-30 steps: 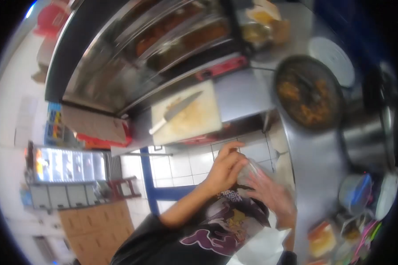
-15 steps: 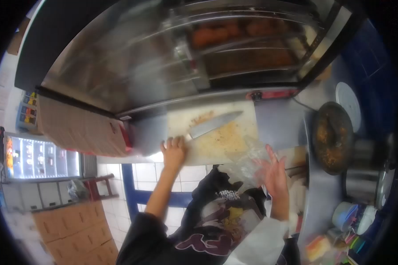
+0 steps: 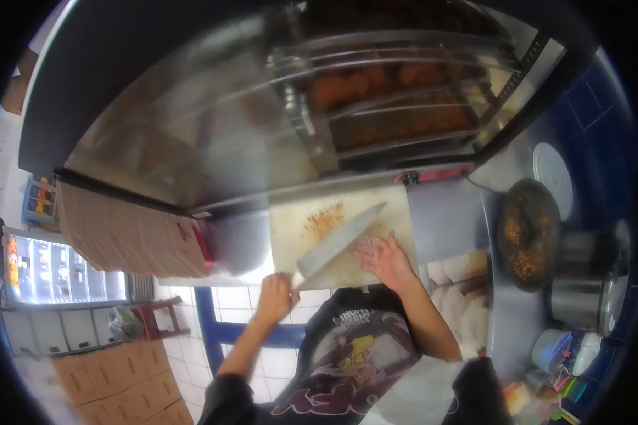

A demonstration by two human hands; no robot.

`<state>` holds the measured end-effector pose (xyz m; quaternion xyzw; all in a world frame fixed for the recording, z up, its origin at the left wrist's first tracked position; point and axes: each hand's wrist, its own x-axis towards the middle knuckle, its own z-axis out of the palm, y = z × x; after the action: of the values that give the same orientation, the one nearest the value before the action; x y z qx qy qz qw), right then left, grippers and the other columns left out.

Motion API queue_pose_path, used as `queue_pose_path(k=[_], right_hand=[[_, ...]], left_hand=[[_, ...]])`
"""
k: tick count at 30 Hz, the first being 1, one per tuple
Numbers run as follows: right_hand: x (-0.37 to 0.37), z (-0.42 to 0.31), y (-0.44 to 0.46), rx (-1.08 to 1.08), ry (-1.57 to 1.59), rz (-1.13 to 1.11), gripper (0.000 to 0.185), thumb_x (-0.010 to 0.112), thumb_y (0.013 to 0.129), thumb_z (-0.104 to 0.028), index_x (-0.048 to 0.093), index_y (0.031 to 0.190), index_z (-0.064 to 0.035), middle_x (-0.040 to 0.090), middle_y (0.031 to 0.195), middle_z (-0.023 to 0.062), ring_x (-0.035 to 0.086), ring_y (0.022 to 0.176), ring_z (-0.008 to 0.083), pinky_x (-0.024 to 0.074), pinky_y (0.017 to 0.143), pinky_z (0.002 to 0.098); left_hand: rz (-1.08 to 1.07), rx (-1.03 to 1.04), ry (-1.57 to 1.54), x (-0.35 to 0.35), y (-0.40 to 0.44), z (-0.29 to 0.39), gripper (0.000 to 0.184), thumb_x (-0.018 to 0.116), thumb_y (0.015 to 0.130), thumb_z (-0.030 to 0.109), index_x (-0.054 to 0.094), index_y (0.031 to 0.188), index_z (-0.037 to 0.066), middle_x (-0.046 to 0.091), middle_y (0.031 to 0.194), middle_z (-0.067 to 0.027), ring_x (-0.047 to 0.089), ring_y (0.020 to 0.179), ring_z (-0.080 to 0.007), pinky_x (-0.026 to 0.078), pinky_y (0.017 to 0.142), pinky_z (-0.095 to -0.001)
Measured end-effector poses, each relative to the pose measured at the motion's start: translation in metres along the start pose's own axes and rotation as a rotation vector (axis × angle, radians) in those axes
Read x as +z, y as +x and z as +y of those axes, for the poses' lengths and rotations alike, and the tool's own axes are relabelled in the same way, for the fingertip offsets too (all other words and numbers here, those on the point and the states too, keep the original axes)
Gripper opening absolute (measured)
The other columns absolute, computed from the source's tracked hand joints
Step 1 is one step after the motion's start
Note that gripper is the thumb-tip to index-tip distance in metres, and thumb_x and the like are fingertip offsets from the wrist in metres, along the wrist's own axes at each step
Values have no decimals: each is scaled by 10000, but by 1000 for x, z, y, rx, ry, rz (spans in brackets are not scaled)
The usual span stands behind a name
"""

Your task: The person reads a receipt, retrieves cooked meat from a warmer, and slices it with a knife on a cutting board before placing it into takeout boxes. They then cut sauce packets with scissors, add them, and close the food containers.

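Around knife handle [image 3: 298,280], left fingers [image 3: 279,282] curled closed

The left hand [image 3: 276,297] is curled tight, low and left of the middle. The right hand [image 3: 388,263] is higher, open, with fingers [image 3: 367,253] apart.

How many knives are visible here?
1: the knife, blade over the cutting board, handle in the left hand; others could be hidden among the containers at right.

The left hand [image 3: 277,299] hides part of the knife handle [image 3: 298,280]. Upper centre, food [image 3: 404,79] behind glass [image 3: 191,134] is blurred. Lower left, print on the cartons [image 3: 124,375] is too small to read.
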<state>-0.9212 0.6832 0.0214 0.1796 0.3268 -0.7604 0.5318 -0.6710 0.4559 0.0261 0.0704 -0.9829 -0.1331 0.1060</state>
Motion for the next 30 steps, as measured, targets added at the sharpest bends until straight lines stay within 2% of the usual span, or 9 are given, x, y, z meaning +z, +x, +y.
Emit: queue_pose_path(k=[2, 8, 10, 15, 18, 21, 23, 25, 30], right_hand=[[-29, 4, 19, -90, -2, -76, 714, 353, 1032, -591, 444, 1415, 4, 600, 1253, 184, 578, 1181, 281, 490, 969, 413], [-41, -79, -6, -586, -938, 318, 316, 507, 1035, -268, 611, 1188, -12, 658, 1071, 132, 672, 875, 195, 564, 764, 316], [4, -113, -21, -403, -765, 330, 202, 555, 988, -177, 647, 1096, -33, 661, 866, 76, 664, 741, 161, 577, 644, 302], [4, -105, -21, 93, -1308, 270, 223, 569, 982, -186, 617, 1148, -45, 653, 959, 103, 696, 796, 219, 609, 635, 369], [-22, -55, 4, 52, -955, 67, 242, 554, 989, -173, 591, 1196, -53, 660, 1030, 123, 704, 764, 240, 610, 630, 375], [-10, -36, 11, 122, -130, -53, 259, 577, 980, -152, 581, 1223, -62, 675, 1047, 131, 702, 725, 263, 611, 638, 400], [-13, -54, 5, -98, -788, 177, 280, 617, 964, -157, 592, 1218, -41, 706, 1004, 116, 704, 743, 245, 588, 660, 380], [-45, -78, 27, -894, -1338, 216, 289, 633, 961, -174, 604, 1215, -39, 717, 853, 91, 701, 718, 201, 553, 656, 347], [96, -169, -1, -1266, -1476, 281, 319, 673, 936, -228, 670, 1232, -108, 703, 795, 120, 699, 689, 269, 536, 632, 373]], left_hand=[[7, 15, -8, 4, 3, 16, 466, 711, 803, 179, 549, 1181, -40, 565, 1073, -215, 543, 989, -385, 438, 870, -498], [-76, -42, 9, 36, 20, 37, 464, 722, 816, 212, 547, 1181, -14, 576, 1089, -190, 550, 1006, -359, 436, 876, -477], [-54, -61, 27, 33, 23, 45, 451, 724, 815, 216, 559, 1168, -11, 579, 1072, -183, 551, 1008, -352, 437, 876, -474], [38, -145, -9, 25, 17, 51, 448, 707, 810, 213, 561, 1154, -35, 569, 1108, -198, 533, 1011, -371, 432, 882, -478], [127, -120, -21, 24, 10, 63, 463, 716, 797, 192, 548, 1162, -37, 562, 1094, -208, 534, 996, -382, 433, 864, -487], [66, -135, -49, 22, 13, 73, 479, 713, 806, 188, 538, 1190, -37, 559, 1074, -203, 533, 1001, -383, 427, 869, -484], [-43, -187, -22, 23, 15, 75, 460, 694, 830, 217, 551, 1193, -28, 566, 1099, -192, 534, 1026, -370, 415, 904, -480], [-57, -199, 11, 32, 18, 71, 447, 685, 839, 231, 559, 1186, -22, 570, 1098, -183, 536, 1034, -360, 410, 918, -481], [-17, -150, 149, 36, 39, 67, 504, 708, 843, 299, 565, 1219, -4, 585, 1177, -168, 538, 1109, -339, 387, 973, -499]])
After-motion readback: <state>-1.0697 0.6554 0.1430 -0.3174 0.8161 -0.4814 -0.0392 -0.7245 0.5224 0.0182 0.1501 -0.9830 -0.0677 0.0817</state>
